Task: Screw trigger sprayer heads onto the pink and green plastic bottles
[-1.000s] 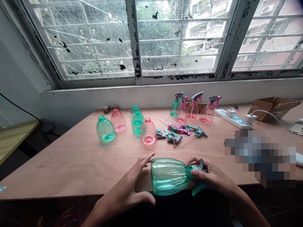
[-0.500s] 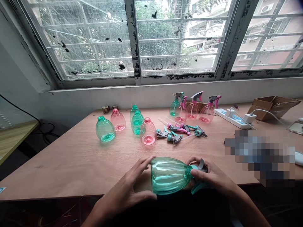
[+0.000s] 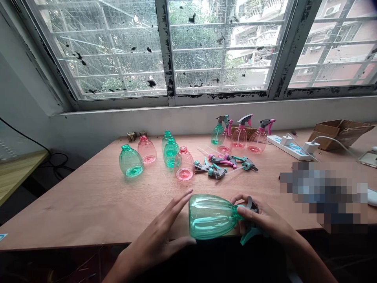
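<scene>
Tabletop (image 3: 88,208) passable left, bottles (image 3: 171,152) beyond, right unclear

Bottle (image 3: 212,217): translucent green, ribbed, broad base, tapering to the neck
Sprayer head (image 3: 252,204): grey with a teal trigger (image 3: 249,235), at the bottle's neck, partly hidden
Pose: on its side, nearly level, base leftward
Place: held over the table's (image 3: 88,216) near edge

And it's daylight streaming through a wide window (image 3: 206,59), grey frame (image 3: 163,47) blotched with black, bars (image 3: 200,49) behind it, greenery (image 3: 191,35) and a pale building (image 3: 255,33) outside, whitish wall (image 3: 103,122) running below, wooden table (image 3: 88,204) stretching in front, yellowish tabletop (image 3: 20,169) over at far left
</scene>
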Available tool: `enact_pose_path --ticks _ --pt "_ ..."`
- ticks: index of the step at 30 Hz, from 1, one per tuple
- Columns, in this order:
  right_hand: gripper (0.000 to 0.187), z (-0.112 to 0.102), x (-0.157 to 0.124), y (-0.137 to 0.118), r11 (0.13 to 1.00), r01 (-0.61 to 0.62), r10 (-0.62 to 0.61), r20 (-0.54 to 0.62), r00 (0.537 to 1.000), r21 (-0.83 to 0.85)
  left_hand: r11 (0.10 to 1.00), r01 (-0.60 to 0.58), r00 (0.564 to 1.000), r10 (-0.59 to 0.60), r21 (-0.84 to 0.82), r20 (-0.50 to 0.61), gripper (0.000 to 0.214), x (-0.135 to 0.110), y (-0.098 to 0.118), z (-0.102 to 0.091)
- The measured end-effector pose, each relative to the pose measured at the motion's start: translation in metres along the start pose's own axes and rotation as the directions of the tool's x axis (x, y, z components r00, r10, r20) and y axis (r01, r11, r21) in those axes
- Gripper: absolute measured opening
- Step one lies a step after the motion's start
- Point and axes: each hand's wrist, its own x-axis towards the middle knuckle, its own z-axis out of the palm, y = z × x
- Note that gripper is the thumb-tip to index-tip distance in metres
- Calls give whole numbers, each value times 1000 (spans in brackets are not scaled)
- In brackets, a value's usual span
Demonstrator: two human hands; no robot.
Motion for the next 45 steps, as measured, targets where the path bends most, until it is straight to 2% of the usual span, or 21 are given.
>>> enact_pose_path --ticks 3,8,11,20,29,31,36,42,45 --pt "37 -1 0 1 1000 -1 1 2 1000 -21 996 61 998 -62 -68 -11 104 1 -1 -1" --pt "38 -3 0 3 999 -1 0 -10 1000 -47 994 74 997 -73 -84 10 68 4 0 -4" --pt "38 -4 0 4 998 0 -1 -13 1000 -55 994 89 995 -87 -65 38 64 5 2 -5" --pt "37 -5 -1 4 998 9 -10 -10 1000 -59 993 120 992 -120 4 38 76 -2 0 -4" --pt "36 -5 -1 3 998 12 -13 -7 1000 -57 1000 -11 1000 11 20 23 72 0 1 -4" --pt "35 -5 0 4 999 15 -15 -1 1000 -47 1000 -7 1000 6 20 29 81 0 3 -4" --pt "36 -4 0 5 997 25 -26 -10 1000 -78 999 51 998 -51 4 36 119 1 3 -2" --pt "40 -5 0 4 994 19 -20 -9 1000 -111 993 111 992 -113 43 47 101 0 -2 0" --pt "39 -4 -1 2 995 23 -23 8 1000 -98 991 117 991 -120 57 54 99 -1 -1 -2"
